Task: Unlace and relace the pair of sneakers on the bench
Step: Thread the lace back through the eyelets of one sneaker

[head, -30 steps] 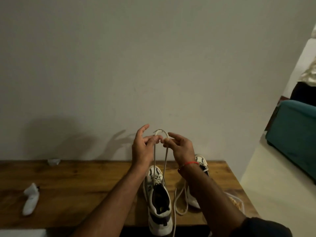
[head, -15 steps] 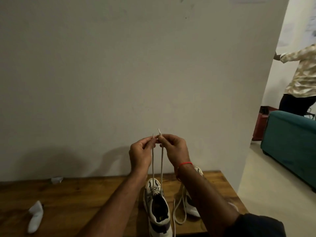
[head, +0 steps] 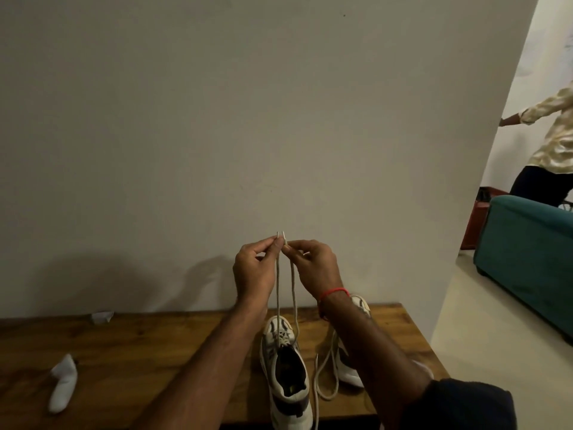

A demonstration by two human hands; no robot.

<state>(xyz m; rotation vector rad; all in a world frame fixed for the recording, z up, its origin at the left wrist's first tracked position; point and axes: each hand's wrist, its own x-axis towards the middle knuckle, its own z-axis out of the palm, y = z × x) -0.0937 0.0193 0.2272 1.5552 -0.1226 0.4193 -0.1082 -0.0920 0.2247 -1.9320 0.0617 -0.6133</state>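
The left hand (head: 252,274) and right hand (head: 313,268) each pinch one end of the pale grey shoelace (head: 278,290), tips side by side. Both strands drop to the white-and-black sneaker (head: 286,367) on the brown wooden counter (head: 139,352). The second white sneaker (head: 353,364) stands just beside it, a loose grey lace (head: 325,373) between them.

Your right forearm (head: 369,342) hides most of the far sneaker (head: 359,305); the near sneaker's (head: 288,383) heel seems cut off below.

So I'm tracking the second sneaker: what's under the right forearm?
Under the right forearm lies the second sneaker; only its toe, a side strip and a loose lace show. Its eyelets are covered.
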